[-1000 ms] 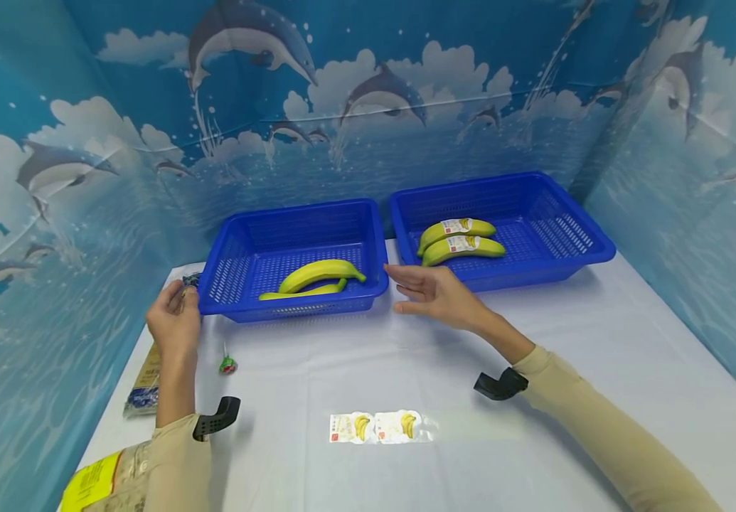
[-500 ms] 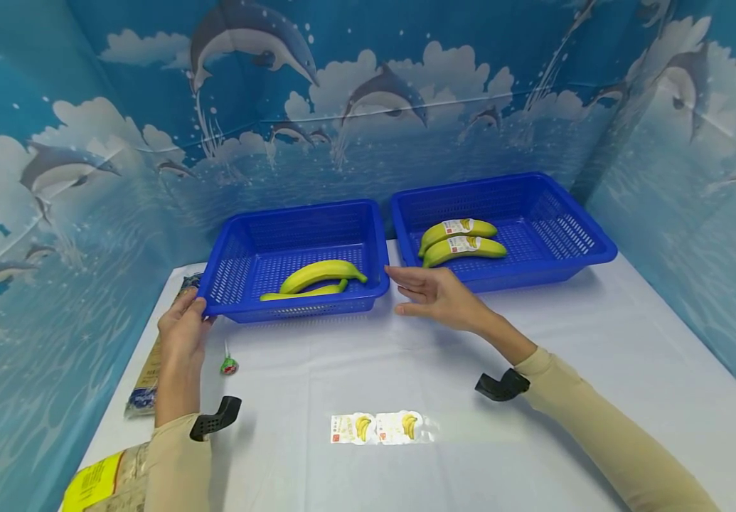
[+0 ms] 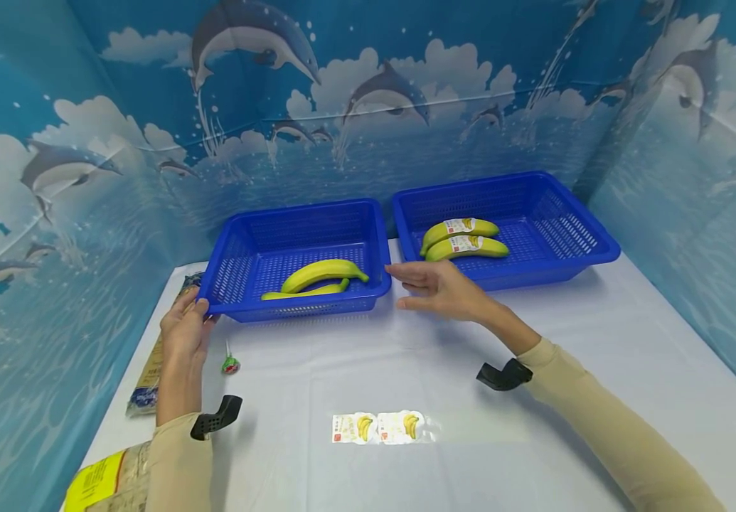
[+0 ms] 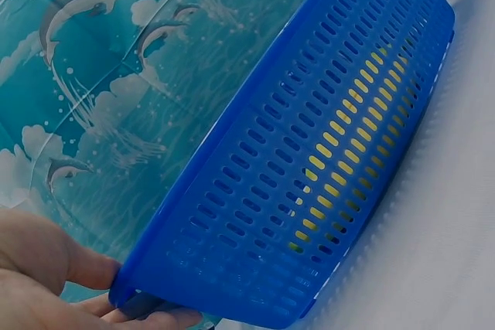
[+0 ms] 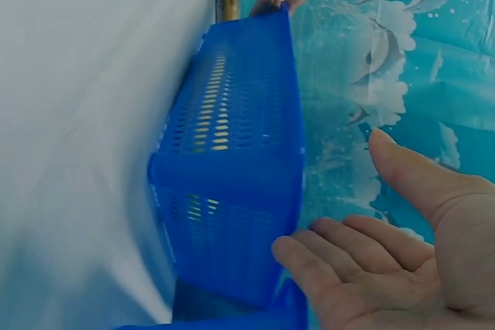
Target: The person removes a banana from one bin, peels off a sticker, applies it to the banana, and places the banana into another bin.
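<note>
Two yellow bananas (image 3: 321, 273) lie in the left blue plastic basket (image 3: 306, 307). At that basket's front left corner my left hand (image 3: 182, 331) grips the rim; in the left wrist view the thumb (image 4: 93, 268) is at the rim, with fingers below it. My right hand (image 3: 441, 290) is by the basket's front right corner, fingers fairly straight and thumb apart. Its fingertips (image 5: 285, 249) meet the basket's edge in the right wrist view. In the right blue basket (image 3: 521, 276) lie two greenish-yellow bananas (image 3: 466, 247) with white labels around them.
On the white table, two banana labels (image 3: 377, 428) lie on a clear strip near the front. A green-wrapped lollipop (image 3: 230, 365) is below the left basket. Packaged bags, one with a yellow label (image 3: 95, 483), line the left edge. Dolphin-print curtains (image 3: 368, 142) surround the table.
My left hand has moved slightly right, from beside the left basket's corner onto its rim, and now grips it. The right hand has stayed nearly in place; both baskets look unmoved.
</note>
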Motion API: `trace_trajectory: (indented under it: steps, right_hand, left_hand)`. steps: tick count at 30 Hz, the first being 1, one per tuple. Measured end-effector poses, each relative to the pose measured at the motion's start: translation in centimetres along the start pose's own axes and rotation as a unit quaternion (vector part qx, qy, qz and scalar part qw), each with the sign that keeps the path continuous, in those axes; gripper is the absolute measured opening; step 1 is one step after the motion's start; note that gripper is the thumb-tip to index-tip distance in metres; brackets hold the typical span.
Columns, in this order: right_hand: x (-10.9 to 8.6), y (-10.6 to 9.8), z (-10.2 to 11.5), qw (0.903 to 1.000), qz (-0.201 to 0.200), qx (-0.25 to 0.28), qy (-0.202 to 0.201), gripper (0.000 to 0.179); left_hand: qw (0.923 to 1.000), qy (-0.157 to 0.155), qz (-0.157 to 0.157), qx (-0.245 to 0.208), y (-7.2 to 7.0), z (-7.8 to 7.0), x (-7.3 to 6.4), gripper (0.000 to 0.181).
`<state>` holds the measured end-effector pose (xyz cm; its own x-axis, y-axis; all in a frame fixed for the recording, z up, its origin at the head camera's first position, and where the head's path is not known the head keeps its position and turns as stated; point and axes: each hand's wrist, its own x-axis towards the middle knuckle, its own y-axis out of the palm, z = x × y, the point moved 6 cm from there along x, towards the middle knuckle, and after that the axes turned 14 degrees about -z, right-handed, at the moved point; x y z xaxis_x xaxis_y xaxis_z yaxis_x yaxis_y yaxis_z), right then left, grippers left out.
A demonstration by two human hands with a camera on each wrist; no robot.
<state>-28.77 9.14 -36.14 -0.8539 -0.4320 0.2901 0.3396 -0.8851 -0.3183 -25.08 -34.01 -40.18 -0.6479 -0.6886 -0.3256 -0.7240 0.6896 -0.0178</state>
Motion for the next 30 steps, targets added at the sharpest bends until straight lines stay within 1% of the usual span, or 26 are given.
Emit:
trace_trajectory:
  steps: [4,8,13,17,20,25,30]
  right_hand:
    - [0.9,-0.5,0.9,0.9993,0.014,-0.033,0.013,0.06]
    - [2.4,-0.9,2.5,0.9985,0.03,-0.041,0.02,0.057]
    - [5.1,-1.2,4.5,0.9982,0.045,-0.036,0.017,0.056]
    - [7.7,-0.8,5.6,0.9975,0.062,-0.028,0.018,0.055]
    - [9.7,-0.2,5.8,0.9961,0.08,-0.022,0.03,0.054]
    - [13.0,0.7,5.4,0.9928,0.103,-0.02,0.057,0.051]
    - [15.5,1.5,4.6,0.9903,0.114,-0.018,0.077,0.05]
  left_hand:
    - [1.0,-0.001,-0.001,-0.003,-0.1,0.0,0.1,0.055]
    - [1.0,-0.006,-0.002,-0.005,-0.1,0.0,0.3,0.055]
    - [0.9999,-0.008,-0.001,0.009,0.0,0.1,0.3,0.055]
    - [0.9999,-0.007,-0.004,0.012,0.0,0.1,0.4,0.055]
    - [0.9998,-0.004,-0.006,0.016,-0.1,0.2,0.5,0.056]
    - [0.9998,-0.004,-0.009,0.02,-0.1,0.3,0.5,0.055]
    - [0.9998,-0.003,-0.007,0.017,-0.1,0.2,0.4,0.054]
